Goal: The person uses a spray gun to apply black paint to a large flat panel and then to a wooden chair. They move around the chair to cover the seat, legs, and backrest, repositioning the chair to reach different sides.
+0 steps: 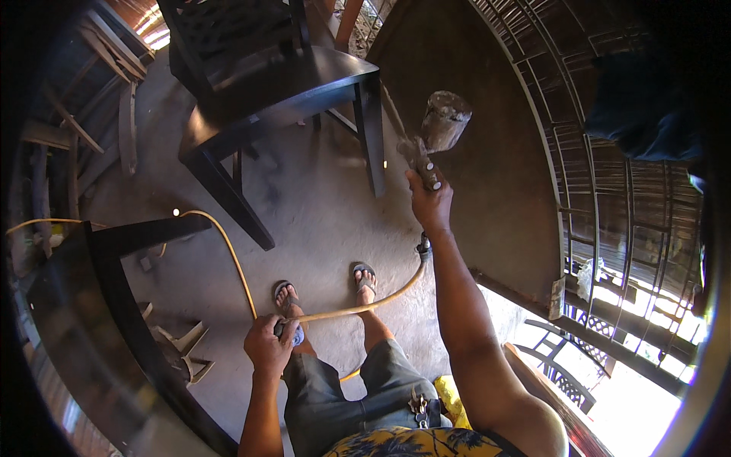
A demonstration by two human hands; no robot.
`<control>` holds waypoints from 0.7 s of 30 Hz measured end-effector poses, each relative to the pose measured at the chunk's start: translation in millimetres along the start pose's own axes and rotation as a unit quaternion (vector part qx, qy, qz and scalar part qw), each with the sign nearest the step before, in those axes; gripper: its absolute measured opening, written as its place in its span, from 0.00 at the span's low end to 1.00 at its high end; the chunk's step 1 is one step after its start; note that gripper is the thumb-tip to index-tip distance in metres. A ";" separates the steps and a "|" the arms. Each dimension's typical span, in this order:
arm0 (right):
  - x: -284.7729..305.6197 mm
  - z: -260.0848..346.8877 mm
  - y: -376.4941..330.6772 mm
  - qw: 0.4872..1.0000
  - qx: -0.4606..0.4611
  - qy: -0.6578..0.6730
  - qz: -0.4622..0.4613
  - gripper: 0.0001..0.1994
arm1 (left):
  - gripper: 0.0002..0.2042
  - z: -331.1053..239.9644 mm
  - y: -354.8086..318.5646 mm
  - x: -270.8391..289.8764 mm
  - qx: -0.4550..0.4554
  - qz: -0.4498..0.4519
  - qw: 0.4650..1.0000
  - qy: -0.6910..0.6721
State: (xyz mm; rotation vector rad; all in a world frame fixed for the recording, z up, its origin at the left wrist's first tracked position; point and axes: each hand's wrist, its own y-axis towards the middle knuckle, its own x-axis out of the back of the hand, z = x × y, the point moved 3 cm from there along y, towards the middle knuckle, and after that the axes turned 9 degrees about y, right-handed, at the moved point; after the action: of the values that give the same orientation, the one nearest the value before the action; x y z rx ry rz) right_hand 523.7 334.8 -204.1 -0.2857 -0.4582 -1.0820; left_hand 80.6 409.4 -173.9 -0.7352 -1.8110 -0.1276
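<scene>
Nearest the body, above the grey shorts (358, 396), the left hand (268, 346) has its fingers wrapped tight around a yellow hose (228, 251), which loops over the concrete floor (320, 206) past the sandalled feet. Farther out, the right hand (430, 199) has its fingers curled around a spray gun (434, 129), raised just beside the front leg of the dark wooden chair (266, 91).
</scene>
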 end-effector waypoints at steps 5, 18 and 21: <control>-4.2 53.6 22.0 0.995 0.076 0.057 -0.033 0.14 | 0.15 1.4 1.6 10.9 0.009 -0.023 0.999 -0.022; -12.1 81.1 8.8 0.996 0.077 0.037 -0.039 0.13 | 0.15 25.4 7.3 22.6 0.029 -0.039 0.998 -0.032; -14.6 53.4 3.7 0.999 0.033 0.000 -0.037 0.15 | 0.15 28.3 4.2 22.5 0.014 -0.035 0.999 -0.034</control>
State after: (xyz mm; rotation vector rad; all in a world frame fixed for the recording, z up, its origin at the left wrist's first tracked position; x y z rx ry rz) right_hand 509.7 371.3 -164.7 -0.2116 -0.5076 -1.1363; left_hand 55.5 434.3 -165.6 -0.6638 -1.9007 -0.1230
